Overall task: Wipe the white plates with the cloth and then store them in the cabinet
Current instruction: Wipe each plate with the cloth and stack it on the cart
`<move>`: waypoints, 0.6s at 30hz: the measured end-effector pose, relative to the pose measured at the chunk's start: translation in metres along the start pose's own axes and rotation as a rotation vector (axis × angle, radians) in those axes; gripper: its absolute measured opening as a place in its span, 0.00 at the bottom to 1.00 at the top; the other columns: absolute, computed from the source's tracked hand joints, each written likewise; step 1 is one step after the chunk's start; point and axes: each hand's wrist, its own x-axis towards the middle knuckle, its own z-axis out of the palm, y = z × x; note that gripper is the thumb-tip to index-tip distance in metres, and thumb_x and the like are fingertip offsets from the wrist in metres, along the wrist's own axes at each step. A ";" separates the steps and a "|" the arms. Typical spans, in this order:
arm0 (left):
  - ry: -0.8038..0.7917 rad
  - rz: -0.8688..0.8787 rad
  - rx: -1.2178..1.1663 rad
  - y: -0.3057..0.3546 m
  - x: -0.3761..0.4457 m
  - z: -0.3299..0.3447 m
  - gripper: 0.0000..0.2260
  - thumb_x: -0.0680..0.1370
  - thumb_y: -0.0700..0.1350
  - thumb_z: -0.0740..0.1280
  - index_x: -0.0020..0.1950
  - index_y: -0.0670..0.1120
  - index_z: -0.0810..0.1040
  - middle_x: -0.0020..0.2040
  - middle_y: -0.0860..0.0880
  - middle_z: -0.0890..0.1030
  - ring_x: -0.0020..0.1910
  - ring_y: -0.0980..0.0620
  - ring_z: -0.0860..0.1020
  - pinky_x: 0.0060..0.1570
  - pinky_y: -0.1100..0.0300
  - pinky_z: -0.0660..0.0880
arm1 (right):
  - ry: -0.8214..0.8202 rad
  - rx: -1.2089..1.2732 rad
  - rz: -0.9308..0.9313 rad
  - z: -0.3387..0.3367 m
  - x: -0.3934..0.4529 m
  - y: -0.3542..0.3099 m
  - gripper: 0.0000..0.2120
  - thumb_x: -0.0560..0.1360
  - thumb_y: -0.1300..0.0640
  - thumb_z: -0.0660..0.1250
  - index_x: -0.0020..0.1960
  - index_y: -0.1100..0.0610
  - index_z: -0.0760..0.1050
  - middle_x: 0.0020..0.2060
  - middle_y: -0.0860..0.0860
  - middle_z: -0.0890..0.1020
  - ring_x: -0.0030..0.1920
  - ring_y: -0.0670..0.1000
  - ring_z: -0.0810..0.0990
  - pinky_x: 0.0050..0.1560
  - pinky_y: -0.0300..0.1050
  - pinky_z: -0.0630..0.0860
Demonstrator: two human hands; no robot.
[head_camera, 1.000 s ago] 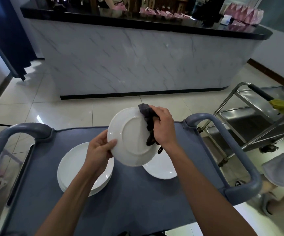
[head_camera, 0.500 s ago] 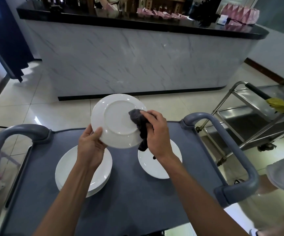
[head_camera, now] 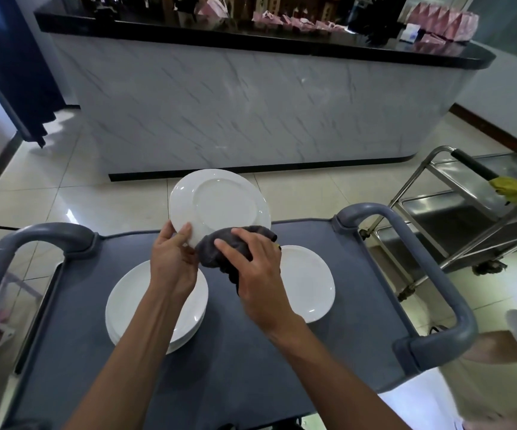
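The left hand [head_camera: 172, 265] pinches the near rim of a white plate [head_camera: 220, 206], thumb on the side facing the camera and the other fingers hidden behind the rim. The plate is held tilted above the far edge of the cart, its smooth glazed underside and round foot ring turned toward the camera. The right hand [head_camera: 255, 274] is closed on a dark grey cloth [head_camera: 220, 248], fingers curled over the bunched fabric and pressing it against the plate's lower right rim, just beside the left thumb. The cloth looks soft and wrinkled; a fold of it hangs down under the right palm.

Below the left forearm, a stack of white plates [head_camera: 133, 308] sits on the cart's flat top, round and glossy, with several rims showing at its near edge. To the right of that stack, partly under the right hand, lies a single white plate [head_camera: 310, 287], face up and shallow, apart from the stack. The grey cart [head_camera: 251, 367] has a matte blue-grey top and a thick rounded plastic handle loop on each side.

Beyond the cart stands a long counter [head_camera: 251, 103] with a pale marble-patterned front and a black glossy top bearing pink packages [head_camera: 443, 20]. To the right of the cart is a stainless steel trolley [head_camera: 474, 212] with a yellow rag [head_camera: 510, 189] on its handle. The floor [head_camera: 65, 200] around the cart is of shiny cream tiles.
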 end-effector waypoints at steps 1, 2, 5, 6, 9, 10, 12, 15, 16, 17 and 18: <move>0.001 -0.004 0.002 0.000 0.000 -0.002 0.15 0.83 0.38 0.61 0.69 0.45 0.75 0.63 0.40 0.81 0.54 0.42 0.83 0.45 0.51 0.84 | 0.004 0.005 0.002 0.000 -0.002 0.002 0.27 0.72 0.66 0.72 0.69 0.52 0.76 0.68 0.56 0.75 0.67 0.59 0.72 0.64 0.61 0.69; -0.001 -0.005 0.003 0.000 0.000 -0.003 0.15 0.83 0.38 0.61 0.70 0.45 0.75 0.63 0.41 0.82 0.53 0.43 0.83 0.43 0.52 0.83 | 0.008 0.009 0.013 -0.001 -0.002 0.003 0.26 0.73 0.66 0.72 0.69 0.52 0.76 0.67 0.56 0.74 0.67 0.59 0.72 0.64 0.61 0.69; -0.015 -0.003 0.007 0.000 0.000 -0.007 0.15 0.83 0.37 0.61 0.69 0.45 0.76 0.60 0.43 0.83 0.51 0.46 0.84 0.41 0.54 0.82 | 0.032 0.029 0.087 -0.004 0.002 0.013 0.26 0.74 0.68 0.70 0.69 0.51 0.76 0.68 0.55 0.74 0.67 0.58 0.71 0.64 0.61 0.69; -0.022 -0.003 0.012 0.001 0.001 -0.008 0.15 0.83 0.37 0.61 0.68 0.46 0.76 0.59 0.44 0.83 0.50 0.47 0.84 0.41 0.55 0.82 | 0.039 0.036 0.111 -0.006 0.004 0.018 0.27 0.74 0.69 0.69 0.69 0.51 0.76 0.68 0.55 0.73 0.66 0.58 0.71 0.65 0.61 0.70; -0.049 -0.011 0.033 0.004 0.004 -0.012 0.14 0.83 0.37 0.61 0.66 0.47 0.77 0.56 0.46 0.84 0.48 0.50 0.83 0.40 0.56 0.82 | 0.054 0.050 0.155 -0.011 0.014 0.029 0.24 0.76 0.68 0.65 0.69 0.51 0.76 0.68 0.54 0.73 0.65 0.57 0.71 0.65 0.59 0.71; -0.059 -0.016 0.042 0.005 0.005 -0.014 0.14 0.83 0.38 0.61 0.66 0.47 0.77 0.56 0.47 0.84 0.48 0.50 0.83 0.41 0.55 0.83 | 0.064 0.056 0.174 -0.013 0.018 0.032 0.22 0.77 0.67 0.63 0.69 0.52 0.76 0.68 0.54 0.73 0.64 0.56 0.71 0.65 0.59 0.71; -0.083 -0.026 0.071 0.006 0.004 -0.017 0.14 0.82 0.38 0.62 0.65 0.48 0.79 0.54 0.48 0.85 0.47 0.51 0.84 0.42 0.55 0.83 | 0.083 0.077 0.220 -0.016 0.025 0.038 0.21 0.79 0.65 0.61 0.69 0.53 0.76 0.67 0.54 0.74 0.64 0.56 0.72 0.64 0.59 0.72; -0.134 -0.043 0.143 0.007 0.001 -0.022 0.12 0.81 0.38 0.63 0.59 0.49 0.83 0.50 0.49 0.85 0.43 0.51 0.83 0.37 0.57 0.81 | 0.090 0.082 0.257 -0.022 0.040 0.048 0.21 0.79 0.66 0.60 0.69 0.54 0.76 0.66 0.54 0.75 0.63 0.57 0.72 0.63 0.59 0.72; -0.154 -0.052 0.170 0.007 0.000 -0.024 0.12 0.80 0.38 0.64 0.58 0.49 0.84 0.50 0.49 0.85 0.42 0.51 0.83 0.36 0.57 0.81 | 0.091 0.077 0.260 -0.024 0.044 0.052 0.21 0.79 0.66 0.60 0.69 0.54 0.76 0.65 0.54 0.75 0.62 0.58 0.73 0.63 0.59 0.72; -0.176 -0.061 0.196 0.006 -0.001 -0.024 0.12 0.79 0.38 0.65 0.58 0.48 0.84 0.50 0.48 0.85 0.43 0.50 0.83 0.36 0.57 0.81 | 0.093 0.072 0.259 -0.025 0.049 0.054 0.21 0.79 0.67 0.60 0.69 0.54 0.76 0.65 0.54 0.75 0.62 0.58 0.73 0.63 0.59 0.73; -0.199 -0.067 0.220 0.006 -0.002 -0.025 0.13 0.78 0.39 0.66 0.60 0.47 0.83 0.51 0.47 0.85 0.43 0.49 0.83 0.36 0.56 0.80 | 0.094 0.068 0.254 -0.027 0.054 0.056 0.21 0.79 0.68 0.60 0.68 0.54 0.77 0.65 0.54 0.75 0.61 0.58 0.73 0.63 0.59 0.73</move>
